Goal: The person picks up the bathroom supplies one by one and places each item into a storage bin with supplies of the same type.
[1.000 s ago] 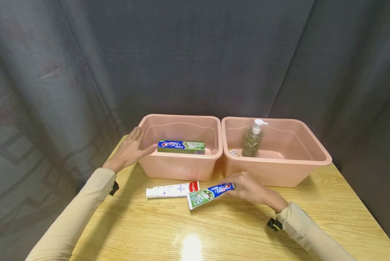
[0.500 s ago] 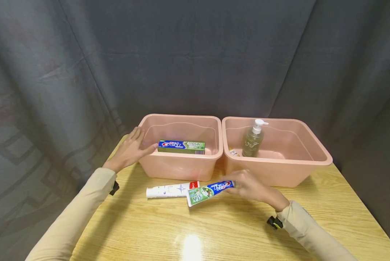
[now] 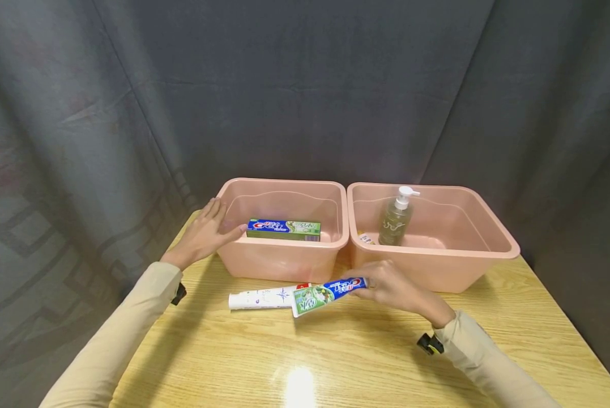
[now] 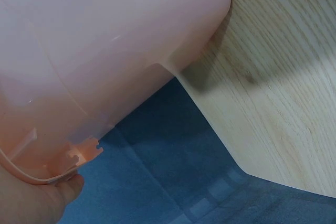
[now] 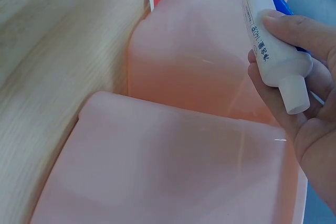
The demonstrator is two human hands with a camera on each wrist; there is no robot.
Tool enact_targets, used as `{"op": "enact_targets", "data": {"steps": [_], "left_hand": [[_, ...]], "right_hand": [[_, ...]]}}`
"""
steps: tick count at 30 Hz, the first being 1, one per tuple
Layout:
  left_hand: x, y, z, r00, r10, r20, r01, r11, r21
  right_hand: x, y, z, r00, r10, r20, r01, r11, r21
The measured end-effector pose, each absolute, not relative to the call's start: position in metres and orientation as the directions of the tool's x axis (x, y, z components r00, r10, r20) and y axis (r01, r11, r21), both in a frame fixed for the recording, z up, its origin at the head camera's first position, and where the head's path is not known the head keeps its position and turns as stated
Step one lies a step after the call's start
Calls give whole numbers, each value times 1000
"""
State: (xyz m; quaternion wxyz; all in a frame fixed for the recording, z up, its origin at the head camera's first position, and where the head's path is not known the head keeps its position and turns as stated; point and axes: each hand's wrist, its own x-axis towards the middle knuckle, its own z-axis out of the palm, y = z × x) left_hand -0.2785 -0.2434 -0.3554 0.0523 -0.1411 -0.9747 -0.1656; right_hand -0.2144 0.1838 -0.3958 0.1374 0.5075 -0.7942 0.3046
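Note:
My right hand (image 3: 391, 288) grips a blue-and-green Crest toothpaste tube (image 3: 330, 294) by its cap end, tilted above the table. In the right wrist view, the thumb and fingers pinch the tube (image 5: 268, 40), its white cap facing down. Partly behind it, a white-and-red Colgate toothpaste tube (image 3: 261, 298) lies on the table. My left hand (image 3: 203, 235) rests on the near-left corner of the left pink bin (image 3: 279, 260), fingers spread and mostly straight. Inside that bin sits a Crest toothpaste box (image 3: 284, 228). The left wrist view shows only part of the hand (image 4: 37, 200) at the rim.
Beside the left bin stands a second pink bin (image 3: 437, 266), holding a pump bottle (image 3: 395, 224) and a small, partly hidden item with a white-and-yellow label (image 3: 366, 238). Both stand on a wooden table (image 3: 233, 362). A dark grey curtain (image 3: 294, 90) hangs behind.
The right hand has raised the Crest tube slightly, and it now covers more of the Colgate tube's red end. The left hand has stayed in place on the bin.

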Motion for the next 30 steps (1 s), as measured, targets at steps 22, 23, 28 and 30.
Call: {"op": "enact_targets", "data": {"steps": [22, 23, 28, 30], "left_hand": [[-278, -244, -356, -952, 262, 157, 298, 908, 294], [-278, -244, -356, -952, 262, 156, 298, 908, 294], [-278, -244, -356, -953, 262, 153, 297, 909, 292], [-278, -244, -356, -953, 262, 152, 296, 909, 292]], "right_hand": [[-216, 184, -376, -415, -734, 538, -900, 243, -361], [-216, 184, -374, -408, -736, 541, -902, 232, -365], [-217, 184, -369, -394, -735, 552, -908, 220, -356], [-217, 184, -367, -397, -730, 556, -910, 234, -343]]}}
